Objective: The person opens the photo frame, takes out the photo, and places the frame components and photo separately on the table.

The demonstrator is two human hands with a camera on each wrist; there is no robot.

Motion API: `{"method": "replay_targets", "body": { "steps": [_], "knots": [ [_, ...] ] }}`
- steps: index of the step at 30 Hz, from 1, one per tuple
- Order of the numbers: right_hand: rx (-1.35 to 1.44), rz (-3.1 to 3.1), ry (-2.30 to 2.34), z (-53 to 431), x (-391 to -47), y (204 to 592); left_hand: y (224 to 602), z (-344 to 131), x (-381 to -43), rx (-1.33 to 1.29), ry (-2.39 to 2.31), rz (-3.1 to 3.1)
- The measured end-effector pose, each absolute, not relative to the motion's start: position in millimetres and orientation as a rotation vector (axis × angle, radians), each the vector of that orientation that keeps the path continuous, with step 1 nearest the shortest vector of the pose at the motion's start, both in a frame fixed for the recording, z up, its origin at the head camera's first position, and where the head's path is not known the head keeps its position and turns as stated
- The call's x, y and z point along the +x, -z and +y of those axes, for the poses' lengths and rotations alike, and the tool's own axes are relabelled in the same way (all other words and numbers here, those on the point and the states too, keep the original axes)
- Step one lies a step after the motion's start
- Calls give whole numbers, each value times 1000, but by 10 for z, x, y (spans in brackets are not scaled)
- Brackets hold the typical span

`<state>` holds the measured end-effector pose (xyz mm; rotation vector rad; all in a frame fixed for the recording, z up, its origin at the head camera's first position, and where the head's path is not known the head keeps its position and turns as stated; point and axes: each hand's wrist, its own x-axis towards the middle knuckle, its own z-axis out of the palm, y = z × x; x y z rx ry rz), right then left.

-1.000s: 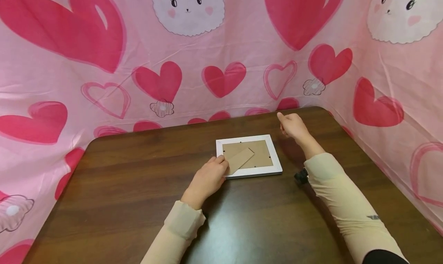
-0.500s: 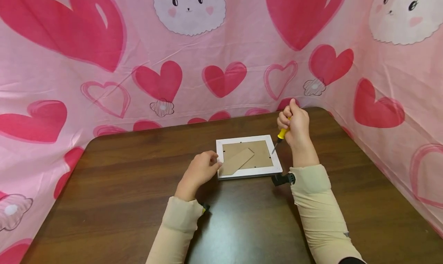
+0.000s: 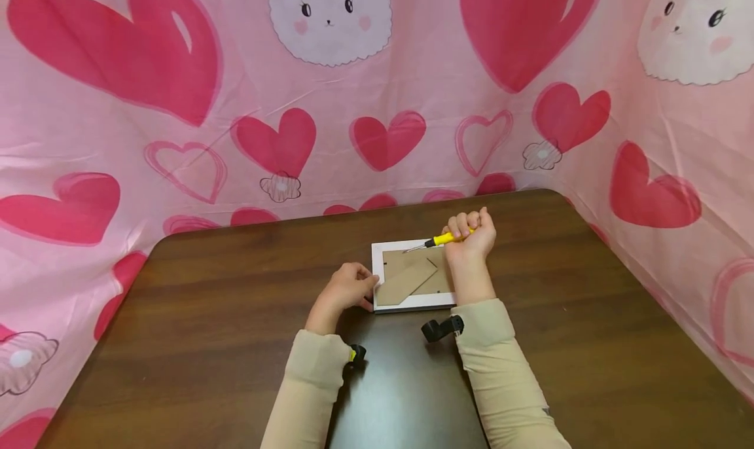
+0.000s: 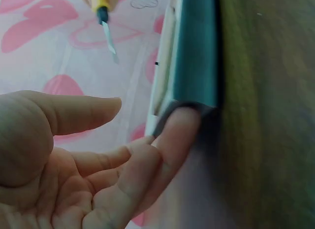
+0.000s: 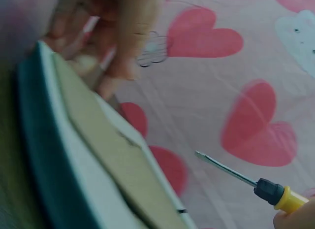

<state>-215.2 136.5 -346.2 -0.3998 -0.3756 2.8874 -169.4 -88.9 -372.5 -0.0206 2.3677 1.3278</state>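
A white picture frame [image 3: 429,300] lies face down on the table, its brown backing board [image 3: 396,259] and slanted easel flap [image 3: 403,284] showing. My left hand [image 3: 341,290] is at the frame's left edge. In the left wrist view its fingertips [image 4: 184,121] touch the frame's side near a corner, with the thumb standing apart. My right hand [image 3: 474,246] grips a yellow-handled screwdriver [image 3: 442,239] above the frame's right part. The screwdriver's thin metal shaft points left over the backing board; in the right wrist view its tip [image 5: 199,154] is apart from the board. The right hand hides the frame's right edge.
The dark brown wooden table [image 3: 235,318] reaches a pink cloth [image 3: 330,95] with hearts at the back and sides. Black wrist cameras sit on both cuffs, the right camera [image 3: 438,330] close to the frame's near edge.
My right hand has moved left over the frame with the screwdriver, whose tip swung from the right rim to above the upper backing board. My left hand has shifted slightly left, its thumb off the board.
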Motion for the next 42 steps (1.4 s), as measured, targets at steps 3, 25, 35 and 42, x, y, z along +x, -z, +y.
{"method": "replay_targets", "body": {
  "steps": [3,25,35,42],
  "knots": [
    [-437,-364,-2870,1286,-2161,3554,3716,-865,-1714,-25,-1341,2358],
    [-301,-486,-2887,1212,-2215,3786,3828,-747,-1781,-50,-1310,2295],
    [-324,-498,-2874,1120,-2239,3825,3869,-756,-1810,-24,-1252,2342],
    [-359,-508,-2874,1135,-2231,3872,3906,-730,-1811,-2,-1251,2354]
  ]
}}
